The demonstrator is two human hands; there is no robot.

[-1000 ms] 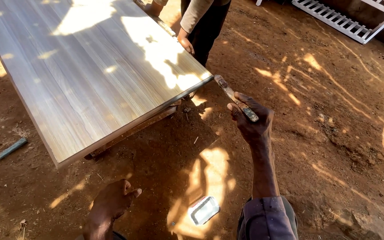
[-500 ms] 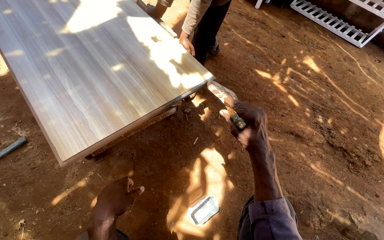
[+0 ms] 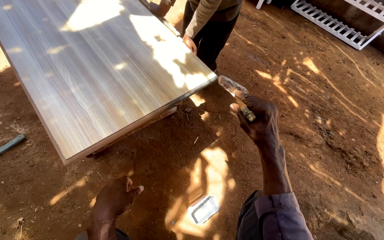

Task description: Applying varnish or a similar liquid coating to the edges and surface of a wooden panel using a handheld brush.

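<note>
Beside the near corner of the long grey-brown wood-grain laminate board surface (image 3: 94, 75), the right hand (image 3: 256, 118) is clenched around a flat metal chisel-like blade with a worn handle (image 3: 237, 97), its pale tip just off the board's corner. Lower down, the left hand (image 3: 114, 200) hangs released and loosely curled above the red dirt ground (image 3: 334, 133), holding nothing, near a small pale rectangular tin (image 3: 204, 209). Another person's hand (image 3: 190, 43) rests at the board's far edge, and a white slatted frame (image 3: 334, 24) lies well apart.
</note>
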